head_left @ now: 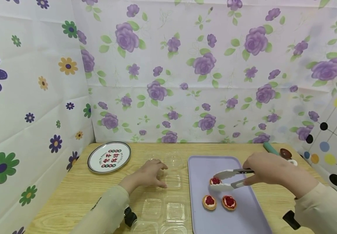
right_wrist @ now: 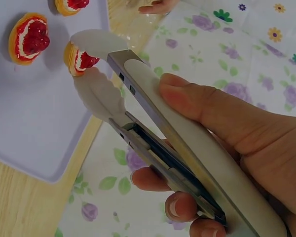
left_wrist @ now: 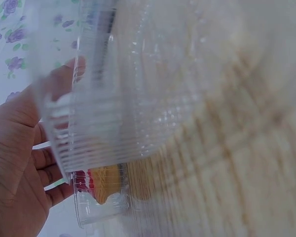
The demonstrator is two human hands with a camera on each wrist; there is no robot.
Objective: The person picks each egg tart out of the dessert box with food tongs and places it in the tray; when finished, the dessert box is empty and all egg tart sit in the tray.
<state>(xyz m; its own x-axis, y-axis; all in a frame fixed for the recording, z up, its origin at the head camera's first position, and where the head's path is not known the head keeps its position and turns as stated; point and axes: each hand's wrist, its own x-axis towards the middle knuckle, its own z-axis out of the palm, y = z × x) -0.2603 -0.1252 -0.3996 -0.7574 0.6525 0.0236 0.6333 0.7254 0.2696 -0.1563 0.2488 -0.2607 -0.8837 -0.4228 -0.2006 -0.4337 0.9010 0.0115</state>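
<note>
My right hand (head_left: 269,169) grips tongs (right_wrist: 167,128) with pale scalloped tips. Those tips straddle one small tart (head_left: 215,181) with red fruit and cream over a lilac tray (head_left: 197,169). Two more tarts, a left one (head_left: 209,202) and a right one (head_left: 229,202), lie nearer on the tray. Left of the tray, my left hand (head_left: 148,174) is at a clear plastic container (head_left: 172,181), thumb and fingers spread apart. Through clear plastic, the left wrist view shows a tart (left_wrist: 104,182) inside a container, close to the fingers.
More clear containers (head_left: 175,211) stand at the front, left of the tray. A white plate (head_left: 109,157) with red lettering lies at the back left. At the back right are a green-handled item (head_left: 270,148) and a brown oval object (head_left: 285,153). Flowered sheets enclose the wooden table.
</note>
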